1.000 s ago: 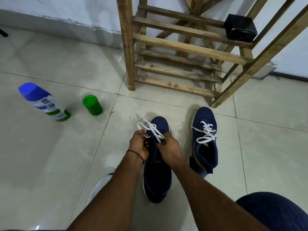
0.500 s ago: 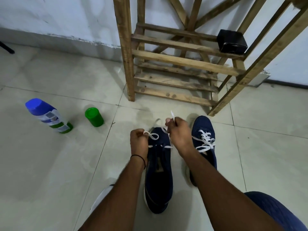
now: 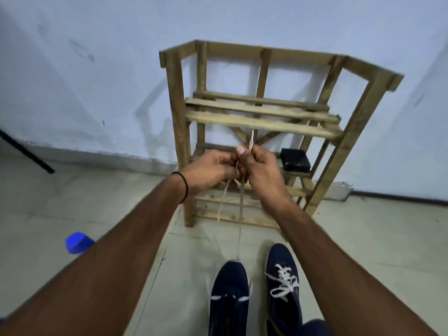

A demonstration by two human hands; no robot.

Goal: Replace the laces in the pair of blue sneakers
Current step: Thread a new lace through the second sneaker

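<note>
Two hands: left hand and right hand pinched white lace, raised before wooden rack.
Lace: ran down to mostly unlaced sneaker, floor before rack.
Laced sneaker: floor before rack.

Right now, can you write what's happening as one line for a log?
left hand: grips lace | right hand: grips lace | lace: runs down to left shoe | right shoe: laced

Blue-capped bottle mostly behind left forearm; left sneaker, right sneaker heels cut by bottom edge; lace blurred.
</note>
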